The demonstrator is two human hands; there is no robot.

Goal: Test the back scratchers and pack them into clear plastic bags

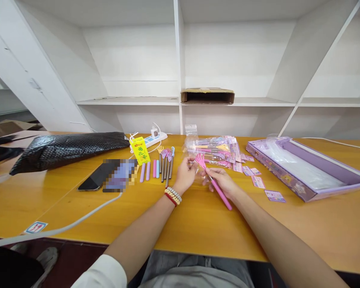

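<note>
My right hand (223, 181) grips a pink telescopic back scratcher (219, 190) by its handle, just above the wooden table (198, 224). Its pink claw head points up toward my left hand (184, 174), whose fingertips pinch or touch that claw. A row of several more scratchers (160, 166) in pink, purple and blue lies to the left of my left hand. Behind my hands sits a pile of packaged scratchers in clear plastic bags (214, 150).
A yellow drink carton (140, 150), a phone (96, 176), a black bubble mailer (66, 149) and a power strip (151, 139) lie on the left. A purple box lid (306, 168) and small cards (274, 195) are on the right. A white cable (78, 220) crosses the front left.
</note>
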